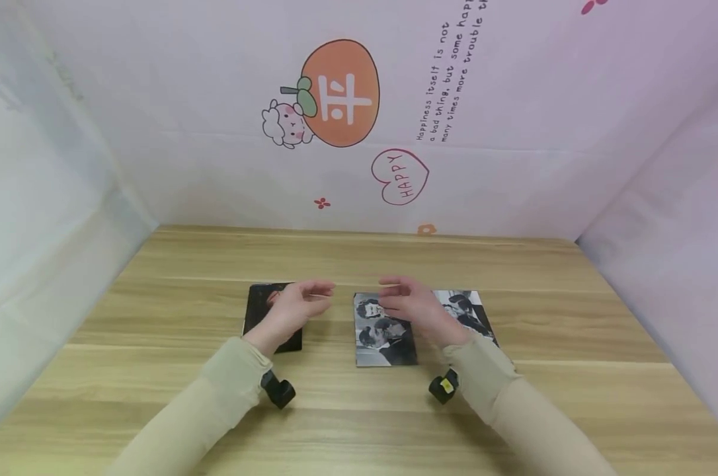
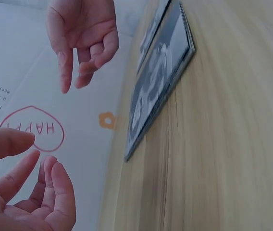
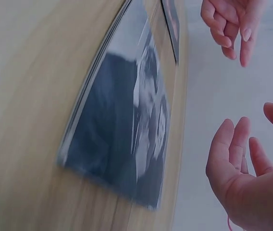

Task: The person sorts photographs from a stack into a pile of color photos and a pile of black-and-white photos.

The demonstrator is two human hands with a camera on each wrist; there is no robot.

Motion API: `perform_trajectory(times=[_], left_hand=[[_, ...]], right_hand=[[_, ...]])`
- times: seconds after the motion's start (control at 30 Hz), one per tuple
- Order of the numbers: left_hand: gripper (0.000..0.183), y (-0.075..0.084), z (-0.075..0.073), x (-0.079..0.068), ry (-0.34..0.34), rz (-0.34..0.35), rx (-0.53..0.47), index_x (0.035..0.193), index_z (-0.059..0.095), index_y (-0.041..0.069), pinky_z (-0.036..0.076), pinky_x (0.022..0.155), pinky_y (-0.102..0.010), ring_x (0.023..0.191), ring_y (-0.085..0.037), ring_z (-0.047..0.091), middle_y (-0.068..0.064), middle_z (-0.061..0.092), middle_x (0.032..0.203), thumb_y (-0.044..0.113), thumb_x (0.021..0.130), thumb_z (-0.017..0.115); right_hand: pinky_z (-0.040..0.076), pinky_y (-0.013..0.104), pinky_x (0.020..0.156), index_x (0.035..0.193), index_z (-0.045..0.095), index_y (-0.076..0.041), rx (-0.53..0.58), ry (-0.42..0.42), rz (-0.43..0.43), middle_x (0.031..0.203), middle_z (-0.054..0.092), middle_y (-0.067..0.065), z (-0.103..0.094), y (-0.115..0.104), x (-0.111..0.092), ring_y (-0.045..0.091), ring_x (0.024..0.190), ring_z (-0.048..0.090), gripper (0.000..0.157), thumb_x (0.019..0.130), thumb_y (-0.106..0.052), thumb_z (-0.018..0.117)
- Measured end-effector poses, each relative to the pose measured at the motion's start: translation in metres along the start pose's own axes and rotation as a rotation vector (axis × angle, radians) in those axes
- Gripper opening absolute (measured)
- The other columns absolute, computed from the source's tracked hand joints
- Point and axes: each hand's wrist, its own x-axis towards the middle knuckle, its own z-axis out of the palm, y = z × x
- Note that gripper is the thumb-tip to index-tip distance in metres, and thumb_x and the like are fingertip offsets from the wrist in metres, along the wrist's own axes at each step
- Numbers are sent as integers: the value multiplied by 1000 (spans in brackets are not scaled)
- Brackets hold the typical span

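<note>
Worktop (image 1: 329,430), left side: a dark picture (image 1: 258,307) lies flat, partly hidden by the left hand (image 1: 299,304), which hangs above, fingers loosely bent, holding nothing. Next, the middle photo (image 1: 385,347) shows layered edges, so I'd guess a light, stiffish, glossy pile that could slide apart or smudge; pinching opposite edges looks best. The right hand (image 1: 415,305), relaxed and empty too, hangs over it; the right-hand photo (image 1: 478,316) lies beyond, partly covered.

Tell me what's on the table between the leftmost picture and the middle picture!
The head view shows only bare table between the leftmost picture and the middle picture, with the left hand partly above it.
</note>
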Motion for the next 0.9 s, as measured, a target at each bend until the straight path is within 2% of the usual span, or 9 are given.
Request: perform_trajectory(times=[0.03, 0.33, 0.5, 0.7, 0.9], left_hand=[[38, 1, 4, 2, 0, 9, -8, 129, 54, -2, 52, 86, -30, 111, -27, 58, -21, 58, 125, 5, 91, 58], [34, 7, 30, 10, 5, 18, -14, 123, 58, -2, 55, 82, -33, 109, -30, 59, -19, 61, 120, 4, 89, 60], [32, 8, 37, 12, -1, -5, -24, 119, 59, -5, 55, 81, -34, 104, -30, 60, -22, 62, 116, 0, 87, 60], [36, 2, 42, 16, -25, -18, -2, 121, 58, -5, 54, 81, -33, 103, -30, 60, -23, 62, 113, -2, 85, 60], [45, -5, 46, 14, -49, -71, -38, 127, 52, -5, 56, 75, -33, 100, -29, 60, -24, 59, 119, -1, 84, 61]], right_hand=[[45, 42, 102, 138, 39, 5, 2, 8, 4, 131, 47, 30, -2, 1, -1, 40, 120, 51, 48, 92, -3, 53], [47, 42, 101, 139, 36, 5, -54, 19, 15, 132, 46, 30, -29, 9, -5, 40, 121, 50, 48, 94, -5, 50], [46, 45, 101, 139, 37, 4, -92, 22, 14, 133, 46, 29, -39, 13, -7, 39, 119, 51, 50, 93, -7, 53], [50, 41, 96, 138, 37, 5, -121, 12, 36, 132, 48, 28, -46, 22, -8, 33, 115, 54, 50, 92, -3, 54], [50, 40, 97, 140, 32, 7, -67, -27, 94, 129, 47, 29, -48, 31, -9, 32, 114, 55, 50, 94, -1, 50]])
